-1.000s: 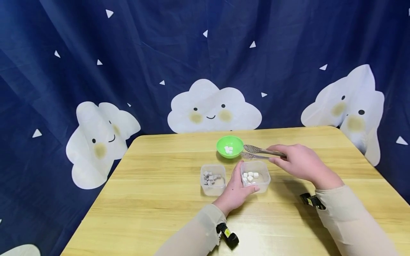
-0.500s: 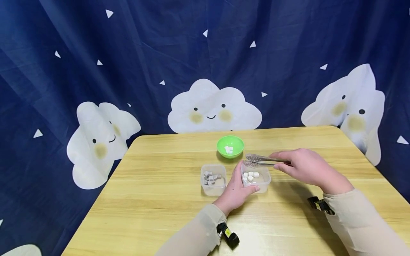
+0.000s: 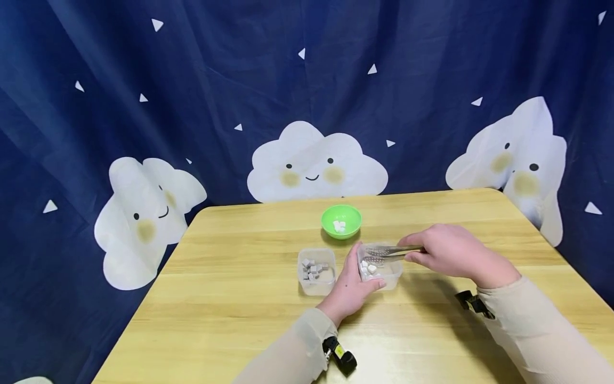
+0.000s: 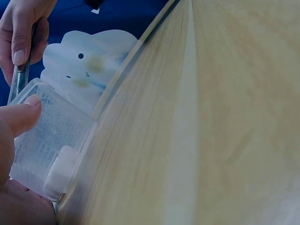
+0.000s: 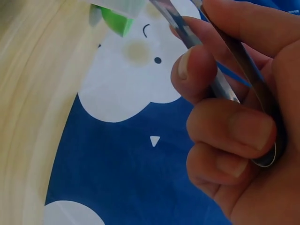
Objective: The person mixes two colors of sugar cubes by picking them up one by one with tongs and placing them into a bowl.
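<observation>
My left hand [image 3: 349, 288] grips a clear plastic container [image 3: 392, 281] by its left and near sides; its thumb lies along the near wall. White cubes [image 3: 371, 269] lie inside that container. In my right hand [image 3: 446, 250] is a pair of metal tongs [image 5: 225, 89], with fingers curled round the handles. The tongs' perforated tips reach into the container over the white cubes; whether they touch a cube cannot be made out. In the left wrist view, the container [image 4: 51, 126] stands on the table with a white cube [image 4: 63, 171] showing through its wall.
A second clear container [image 3: 316, 288] with several grey cubes [image 3: 314, 269] stands left of my left hand. Behind both containers sits a green bowl [image 3: 352, 226] holding a few white cubes [image 3: 339, 226]. The wooden table [image 3: 216, 309] ends at a blue curtain [image 3: 230, 64].
The tongs in my right hand have moved from beside the green bowl, nearer and down into the container of white cubes. My left hand keeps its grip. The head view has shifted slightly.
</observation>
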`<state>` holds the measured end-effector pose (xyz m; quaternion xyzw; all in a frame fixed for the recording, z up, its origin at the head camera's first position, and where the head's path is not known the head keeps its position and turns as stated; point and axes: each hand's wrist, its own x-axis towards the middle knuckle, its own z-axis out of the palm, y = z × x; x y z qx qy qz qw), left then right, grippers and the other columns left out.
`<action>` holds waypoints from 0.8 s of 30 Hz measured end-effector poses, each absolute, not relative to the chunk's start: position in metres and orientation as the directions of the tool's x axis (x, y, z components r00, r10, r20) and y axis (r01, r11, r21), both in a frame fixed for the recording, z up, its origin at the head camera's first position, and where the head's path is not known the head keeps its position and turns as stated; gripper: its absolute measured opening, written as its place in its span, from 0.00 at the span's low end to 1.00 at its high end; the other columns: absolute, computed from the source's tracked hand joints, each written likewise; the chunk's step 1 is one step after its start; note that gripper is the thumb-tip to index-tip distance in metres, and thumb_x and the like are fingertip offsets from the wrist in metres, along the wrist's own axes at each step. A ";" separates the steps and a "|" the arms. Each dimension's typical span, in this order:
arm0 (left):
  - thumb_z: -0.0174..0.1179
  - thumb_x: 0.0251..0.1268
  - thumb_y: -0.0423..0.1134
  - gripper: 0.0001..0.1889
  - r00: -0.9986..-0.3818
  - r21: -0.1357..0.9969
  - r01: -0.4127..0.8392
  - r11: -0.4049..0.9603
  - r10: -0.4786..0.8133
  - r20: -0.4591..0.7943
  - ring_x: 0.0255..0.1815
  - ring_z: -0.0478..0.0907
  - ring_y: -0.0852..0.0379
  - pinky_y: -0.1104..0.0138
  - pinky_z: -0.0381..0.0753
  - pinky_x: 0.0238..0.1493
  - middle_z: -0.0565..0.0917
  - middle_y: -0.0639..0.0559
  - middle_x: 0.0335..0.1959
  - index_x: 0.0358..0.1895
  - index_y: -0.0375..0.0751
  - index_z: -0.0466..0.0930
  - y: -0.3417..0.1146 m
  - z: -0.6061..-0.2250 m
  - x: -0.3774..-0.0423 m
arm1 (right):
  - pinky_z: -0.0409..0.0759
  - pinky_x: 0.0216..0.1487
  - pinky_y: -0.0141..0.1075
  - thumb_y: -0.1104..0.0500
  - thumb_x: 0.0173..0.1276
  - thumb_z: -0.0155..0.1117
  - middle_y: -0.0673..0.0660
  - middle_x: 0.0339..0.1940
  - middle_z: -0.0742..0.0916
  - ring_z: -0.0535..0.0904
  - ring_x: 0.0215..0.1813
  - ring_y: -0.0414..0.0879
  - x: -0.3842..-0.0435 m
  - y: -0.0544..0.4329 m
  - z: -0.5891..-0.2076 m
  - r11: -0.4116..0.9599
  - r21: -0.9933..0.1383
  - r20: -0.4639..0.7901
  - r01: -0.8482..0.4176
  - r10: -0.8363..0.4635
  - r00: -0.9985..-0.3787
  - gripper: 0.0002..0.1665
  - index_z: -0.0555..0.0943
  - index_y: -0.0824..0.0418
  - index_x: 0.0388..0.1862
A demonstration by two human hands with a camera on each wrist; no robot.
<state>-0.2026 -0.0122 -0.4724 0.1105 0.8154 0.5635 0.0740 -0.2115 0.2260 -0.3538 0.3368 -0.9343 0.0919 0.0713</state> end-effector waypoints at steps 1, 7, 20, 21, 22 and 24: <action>0.75 0.57 0.49 0.57 -0.965 0.935 0.095 0.343 0.262 0.002 0.77 0.57 0.54 0.52 0.53 0.77 0.56 0.54 0.80 0.83 0.59 0.43 -0.012 -0.473 -0.202 | 0.83 0.35 0.51 0.50 0.67 0.72 0.46 0.41 0.90 0.87 0.38 0.46 -0.211 0.225 -0.352 0.757 -0.120 0.190 -0.642 -0.618 -0.763 0.14 0.89 0.47 0.51; 0.75 0.57 0.47 0.56 -0.962 0.937 0.118 0.329 0.273 0.025 0.78 0.56 0.55 0.53 0.52 0.77 0.56 0.55 0.81 0.83 0.55 0.43 -0.012 -0.474 -0.202 | 0.82 0.31 0.50 0.52 0.64 0.73 0.43 0.39 0.89 0.86 0.35 0.45 -0.212 0.217 -0.345 0.759 -0.076 0.154 -0.647 -0.632 -0.760 0.11 0.89 0.45 0.46; 0.75 0.58 0.47 0.56 -0.958 0.933 0.142 0.332 0.282 0.046 0.77 0.55 0.57 0.55 0.52 0.77 0.54 0.56 0.81 0.82 0.59 0.43 -0.013 -0.473 -0.203 | 0.77 0.25 0.46 0.53 0.60 0.75 0.37 0.28 0.84 0.80 0.28 0.40 -0.214 0.204 -0.341 0.773 -0.010 0.097 -0.634 -0.630 -0.770 0.06 0.87 0.39 0.32; 0.75 0.57 0.47 0.56 -0.959 0.931 0.143 0.336 0.281 0.046 0.77 0.55 0.57 0.55 0.52 0.77 0.54 0.56 0.81 0.82 0.59 0.43 -0.013 -0.473 -0.202 | 0.77 0.25 0.46 0.53 0.60 0.74 0.37 0.28 0.84 0.79 0.28 0.40 -0.214 0.203 -0.341 0.777 -0.003 0.089 -0.630 -0.627 -0.774 0.07 0.86 0.39 0.31; 0.75 0.57 0.48 0.56 -0.959 0.929 0.144 0.340 0.280 0.046 0.77 0.55 0.57 0.55 0.52 0.77 0.54 0.56 0.81 0.82 0.59 0.43 -0.013 -0.473 -0.202 | 0.77 0.25 0.46 0.54 0.60 0.74 0.36 0.27 0.83 0.79 0.28 0.40 -0.214 0.201 -0.341 0.778 0.003 0.081 -0.628 -0.626 -0.776 0.07 0.85 0.38 0.29; 0.75 0.57 0.48 0.56 -0.959 0.929 0.141 0.342 0.279 0.043 0.77 0.55 0.56 0.55 0.53 0.77 0.54 0.56 0.81 0.82 0.57 0.44 -0.012 -0.472 -0.202 | 0.75 0.24 0.45 0.55 0.60 0.72 0.37 0.25 0.82 0.77 0.27 0.39 -0.214 0.198 -0.341 0.780 0.012 0.072 -0.626 -0.625 -0.777 0.09 0.83 0.38 0.26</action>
